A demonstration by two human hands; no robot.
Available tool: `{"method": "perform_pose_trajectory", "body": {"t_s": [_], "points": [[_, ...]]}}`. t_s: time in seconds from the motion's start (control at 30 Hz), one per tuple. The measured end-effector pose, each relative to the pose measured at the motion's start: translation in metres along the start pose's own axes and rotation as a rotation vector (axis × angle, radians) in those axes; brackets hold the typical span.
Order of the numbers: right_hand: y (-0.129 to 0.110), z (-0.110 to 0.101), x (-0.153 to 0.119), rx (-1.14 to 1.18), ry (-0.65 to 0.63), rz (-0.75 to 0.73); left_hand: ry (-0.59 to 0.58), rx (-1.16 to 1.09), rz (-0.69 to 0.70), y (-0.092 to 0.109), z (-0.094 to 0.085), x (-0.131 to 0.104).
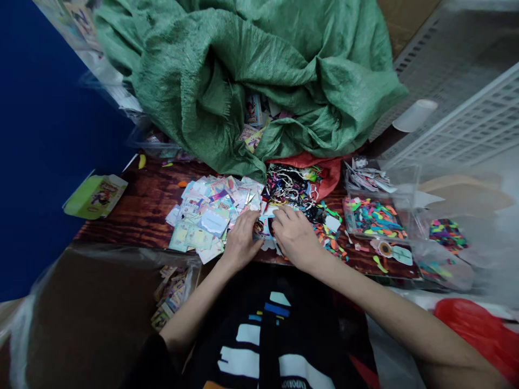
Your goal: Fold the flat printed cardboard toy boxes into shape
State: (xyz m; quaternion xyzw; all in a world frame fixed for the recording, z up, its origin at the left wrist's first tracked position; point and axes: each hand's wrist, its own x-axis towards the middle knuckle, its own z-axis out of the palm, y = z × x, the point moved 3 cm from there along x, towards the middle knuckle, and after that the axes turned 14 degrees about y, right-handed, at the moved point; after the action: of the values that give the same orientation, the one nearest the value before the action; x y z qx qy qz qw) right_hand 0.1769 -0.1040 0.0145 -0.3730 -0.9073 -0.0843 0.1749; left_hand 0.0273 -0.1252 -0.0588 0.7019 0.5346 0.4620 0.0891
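**Both hands on a small card at the desk edge**

The left hand and right hand pinch a small printed card between them on the wooden desk, just beside a spread card pile and tangled cords.

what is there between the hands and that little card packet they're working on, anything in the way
Nothing visible. The left hand and the right hand both already grip the small card packet between them, at the edge of the wooden table, with the pile of cards just beyond it.
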Motion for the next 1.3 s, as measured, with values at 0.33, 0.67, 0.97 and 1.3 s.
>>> {"method": "perform_pose_trajectory", "body": {"t_s": [0.33, 0.67, 0.97, 1.3], "points": [[-0.016, -0.046, -0.008, 0.215, 0.256, 0.102, 0.13, -0.372, -0.275, -0.006, 0.002, -0.012], [-0.013, -0.096, -0.018, 0.252, 0.358, 0.183, 0.174, -0.478, -0.321, -0.002, 0.006, -0.013], [-0.022, -0.031, 0.006, 0.115, 0.303, 0.084, 0.156, -0.372, -0.29, 0.0, 0.013, -0.015], [-0.012, -0.01, -0.01, 0.398, 0.4, 0.185, 0.262, -0.266, -0.343, -0.014, 0.008, -0.014]]}}
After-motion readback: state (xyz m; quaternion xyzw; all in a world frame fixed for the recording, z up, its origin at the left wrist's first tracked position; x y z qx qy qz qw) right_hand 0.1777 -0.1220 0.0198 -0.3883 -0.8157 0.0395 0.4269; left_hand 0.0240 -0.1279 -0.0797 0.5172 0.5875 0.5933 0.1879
